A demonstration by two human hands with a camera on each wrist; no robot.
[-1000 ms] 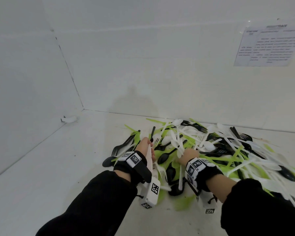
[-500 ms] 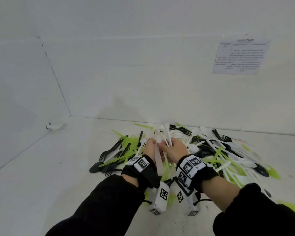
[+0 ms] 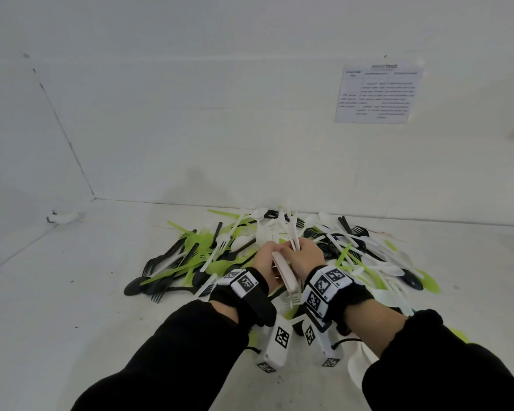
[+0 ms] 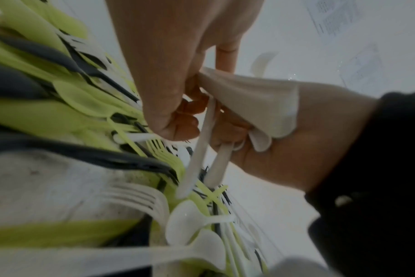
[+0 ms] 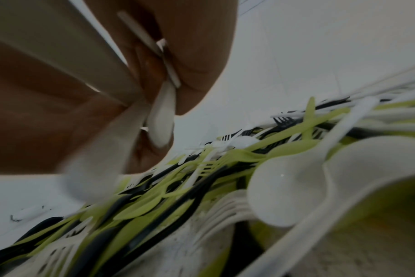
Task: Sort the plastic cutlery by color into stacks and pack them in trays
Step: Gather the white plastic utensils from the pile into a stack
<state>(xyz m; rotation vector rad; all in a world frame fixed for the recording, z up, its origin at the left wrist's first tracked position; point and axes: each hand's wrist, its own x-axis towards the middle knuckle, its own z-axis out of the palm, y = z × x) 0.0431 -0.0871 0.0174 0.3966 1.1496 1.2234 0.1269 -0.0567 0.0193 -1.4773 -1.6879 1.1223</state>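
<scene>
Both hands gathering white cutlery above a mixed pile.

The left hand and right hand meet, touching, and together grip a bundle of white cutlery whose handles project upward past the fingers. Beneath and around them lies the pile of green, black and white cutlery on the white surface; a printed sheet hangs on the rear wall.

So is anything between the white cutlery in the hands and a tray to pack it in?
No tray shows in any view, so the path cannot be judged. Both the left hand and right hand grip the white bundle above the mixed pile.
</scene>
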